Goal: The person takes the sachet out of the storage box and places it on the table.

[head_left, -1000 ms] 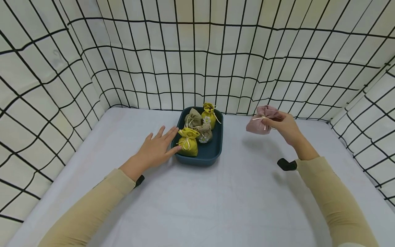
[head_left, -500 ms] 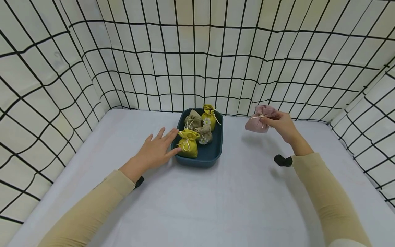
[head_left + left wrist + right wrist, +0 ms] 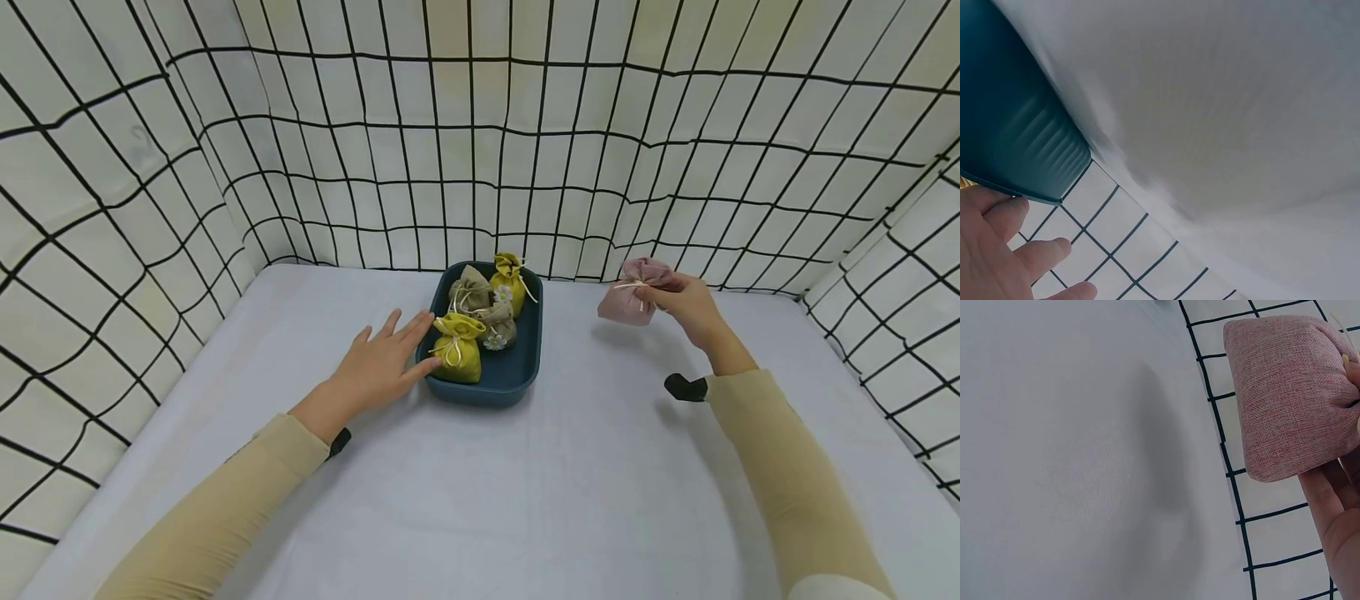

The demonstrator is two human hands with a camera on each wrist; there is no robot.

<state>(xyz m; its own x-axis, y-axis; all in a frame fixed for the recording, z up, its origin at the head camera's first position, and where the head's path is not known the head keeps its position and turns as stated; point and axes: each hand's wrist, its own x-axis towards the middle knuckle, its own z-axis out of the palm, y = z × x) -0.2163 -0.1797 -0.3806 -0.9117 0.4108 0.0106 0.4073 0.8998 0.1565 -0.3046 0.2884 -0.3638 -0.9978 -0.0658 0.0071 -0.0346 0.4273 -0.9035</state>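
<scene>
Left hand [image 3: 378, 362] lies flat, fingers spread; right hand [image 3: 690, 307] raised, pinching.

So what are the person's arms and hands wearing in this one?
Both arms are in long beige sleeves, the left sleeve and the right sleeve, reaching to the wrists. The left hand and right hand are bare, with no gloves, and no rings that I can make out. A small black device sits under each wrist, clearest at the right wrist. No cables or markings show.
</scene>
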